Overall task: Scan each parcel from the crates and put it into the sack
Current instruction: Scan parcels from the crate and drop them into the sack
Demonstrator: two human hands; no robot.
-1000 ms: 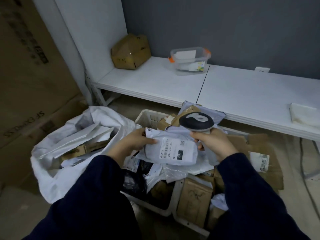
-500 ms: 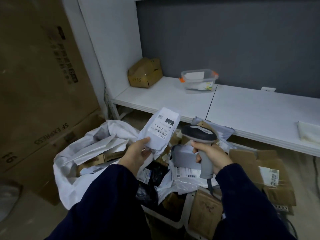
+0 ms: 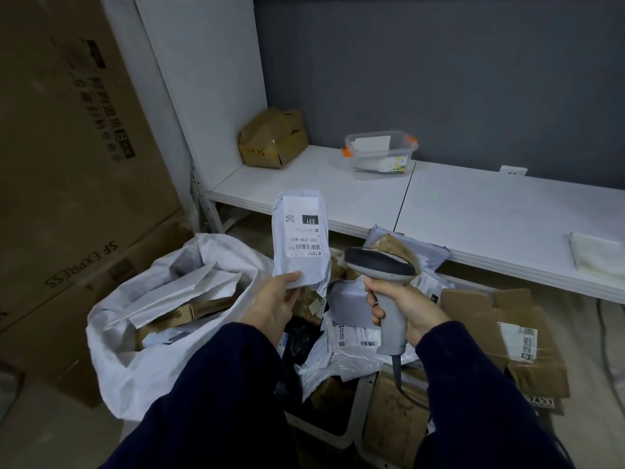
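Note:
My left hand (image 3: 275, 301) pinches the lower edge of a white mailer parcel (image 3: 301, 236), held upright with its barcode label facing me. Just to its right, my right hand (image 3: 411, 314) grips the handle of a grey barcode scanner (image 3: 382, 267), whose dark head sits level with the parcel's lower part. The open white sack (image 3: 142, 360) lies at lower left, with several envelopes and flat boxes inside. Below both hands the white crates (image 3: 351, 431) hold a heap of mailers and brown boxes (image 3: 394, 421), partly hidden by my sleeves.
A low white shelf (image 3: 473, 211) runs behind the crates, carrying a taped brown box (image 3: 272, 138), a clear plastic tub (image 3: 380, 154) and a folded white cloth (image 3: 597, 253). Large cardboard cartons (image 3: 67, 164) stand at left. Flattened cardboard (image 3: 527, 340) lies at right.
My left hand lifted the white parcel off the crate heap and turned it upright. My right hand drew the scanner back beside it. The view tilted up.

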